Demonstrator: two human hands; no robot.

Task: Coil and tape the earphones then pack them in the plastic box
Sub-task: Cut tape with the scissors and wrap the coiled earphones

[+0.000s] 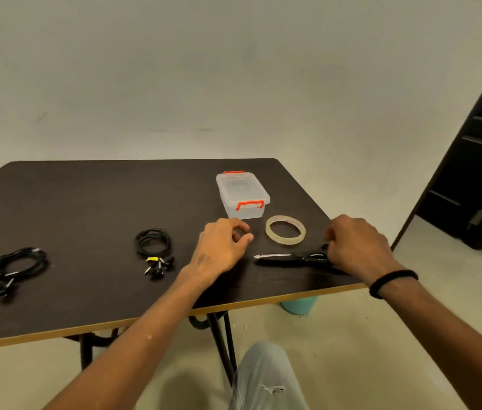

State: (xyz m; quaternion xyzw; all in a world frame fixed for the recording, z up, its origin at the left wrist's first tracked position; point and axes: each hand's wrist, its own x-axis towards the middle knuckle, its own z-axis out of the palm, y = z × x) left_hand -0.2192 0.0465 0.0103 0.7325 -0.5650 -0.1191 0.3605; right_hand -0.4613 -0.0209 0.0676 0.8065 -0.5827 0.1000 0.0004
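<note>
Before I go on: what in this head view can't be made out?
- Left hand: curled fingers hide whatever it pinches.
- Right hand: covers the scissors handles; grip unclear.
- Plastic box: lid on, contents not discernible through cloudy walls.
- Yellow tags on both earphones: too small to read.
- Teal object: mostly hidden beneath the table edge.

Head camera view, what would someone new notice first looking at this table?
Probably the two hands in the middle: the left hand with fingers curled together, the right hand over the handles of the black scissors. Just beyond them sit a roll of clear tape and a closed plastic box with red clips. Two bundles of black earphones lie further left on the dark table.
</note>
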